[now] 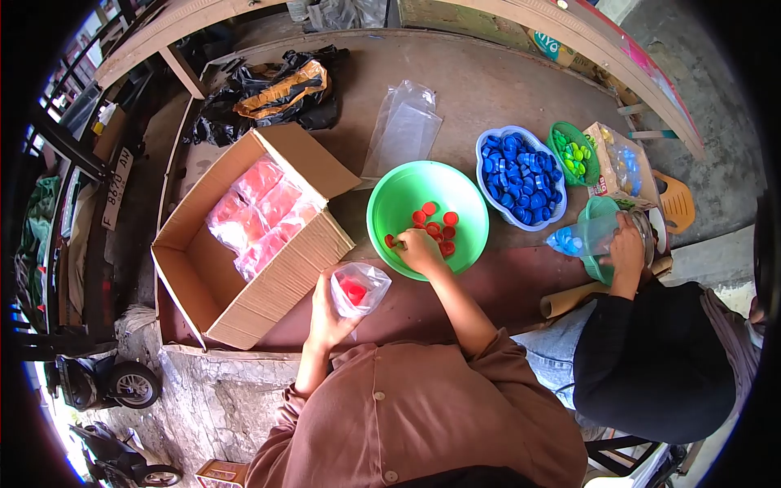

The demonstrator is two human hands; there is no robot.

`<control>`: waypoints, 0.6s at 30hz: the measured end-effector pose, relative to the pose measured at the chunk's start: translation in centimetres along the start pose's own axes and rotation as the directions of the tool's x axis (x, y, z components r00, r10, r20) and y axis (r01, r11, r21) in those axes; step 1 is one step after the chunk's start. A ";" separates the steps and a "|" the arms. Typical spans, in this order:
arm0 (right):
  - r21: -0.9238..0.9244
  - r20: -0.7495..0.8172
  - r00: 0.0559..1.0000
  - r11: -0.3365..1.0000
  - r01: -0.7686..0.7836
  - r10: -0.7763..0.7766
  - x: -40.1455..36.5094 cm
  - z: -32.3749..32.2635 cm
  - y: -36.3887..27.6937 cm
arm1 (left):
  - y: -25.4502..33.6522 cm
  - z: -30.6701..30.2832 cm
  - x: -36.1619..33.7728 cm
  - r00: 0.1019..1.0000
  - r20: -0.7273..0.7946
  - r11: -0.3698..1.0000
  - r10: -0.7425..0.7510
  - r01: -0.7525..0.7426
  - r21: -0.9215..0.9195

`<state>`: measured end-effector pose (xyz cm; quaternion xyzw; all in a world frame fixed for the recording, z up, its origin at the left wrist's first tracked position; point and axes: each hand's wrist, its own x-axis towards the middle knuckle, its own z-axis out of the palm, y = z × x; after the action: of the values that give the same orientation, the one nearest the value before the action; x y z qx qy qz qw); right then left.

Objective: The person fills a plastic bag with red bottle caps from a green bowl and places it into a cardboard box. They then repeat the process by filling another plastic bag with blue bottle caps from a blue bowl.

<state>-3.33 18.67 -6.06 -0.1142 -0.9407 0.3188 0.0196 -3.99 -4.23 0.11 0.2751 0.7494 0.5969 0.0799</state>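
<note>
My left hand (327,315) is closed around a clear plastic bag (373,286), its mouth spread and a few red bottle caps (352,290) inside. Over the light green bowl (380,192) my right hand (420,250) reaches down, fingertips pinched on a red bottle cap (390,241) near the left wall. Several more red caps (429,209) lie loose in the bowl. Left of the bowl, an open cardboard box (281,272) holds packed clear bags of red caps (264,213).
Flat clear bags (404,122) and a crumpled black bag (244,85) lie farther back on the table. To the right are a basket of blue caps (521,179) and a green basket (573,150). A co-worker's hand (626,248) holds a bag of blue caps (567,241).
</note>
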 end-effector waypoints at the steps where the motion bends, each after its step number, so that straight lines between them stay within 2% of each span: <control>1: -0.033 -0.039 0.997 0.998 0.059 -0.060 0.0 -0.2 0.0 | 0.0 0.0 0.0 1.000 -0.004 1.000 0.000 0.000 -0.003; 2: -0.032 -0.036 0.997 0.997 0.063 -0.064 -0.1 -0.3 0.0 | -0.1 0.0 -0.1 1.000 -0.008 1.000 -0.002 0.002 -0.001; 4: 0.262 -0.158 0.984 0.964 -0.043 0.087 -0.4 -1.6 -1.2 | -0.4 0.2 0.0 1.000 -0.010 1.000 0.023 -0.023 0.008; 6: 0.649 -0.177 0.979 0.759 0.043 0.096 -1.1 -2.3 -1.8 | -0.6 0.2 0.1 1.000 0.001 1.000 -0.003 0.003 -0.013; 8: 0.819 -0.054 0.998 0.574 0.022 0.039 -3.1 -4.9 -4.4 | -0.7 0.3 0.2 0.999 0.044 1.000 0.023 -0.022 -0.007; 10: 0.651 -0.163 0.964 0.711 0.266 -0.211 -4.9 -7.1 -7.3 | -0.2 0.7 0.5 0.998 0.054 0.999 0.019 -0.017 -0.031; 11: 0.591 -0.141 0.945 0.740 0.321 -0.296 -5.5 -7.6 -8.2 | 0.1 0.9 0.5 0.998 0.062 0.999 0.016 -0.013 -0.052; 12: 0.501 -0.004 0.951 0.822 0.270 -0.310 -6.2 -8.1 -9.2 | 0.1 1.0 0.5 0.998 0.066 0.998 0.016 -0.013 -0.053; 14: 0.275 0.021 0.878 0.847 0.454 -0.478 -6.7 -8.4 -9.8 | 0.0 1.1 0.6 0.997 0.073 0.997 0.031 -0.025 -0.075; 15: 0.408 0.031 0.905 0.832 0.377 -0.425 -6.4 -8.5 -9.0 | 0.0 1.0 0.5 0.997 0.075 0.997 0.030 -0.024 -0.074; 16: 0.472 -0.019 0.961 0.845 0.251 -0.274 -6.0 -8.9 -8.7 | 0.0 0.8 0.5 0.997 0.069 0.999 0.034 -0.031 -0.040; 18: 0.351 -0.133 0.988 0.928 0.121 -0.078 -4.3 -8.0 -5.1 | -0.1 0.5 0.3 0.997 0.062 0.999 0.038 -0.038 -0.009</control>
<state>0.75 18.53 3.50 -0.0794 -0.8686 0.4763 0.1112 -4.02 -3.64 -0.08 0.3074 0.7389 0.5924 0.0930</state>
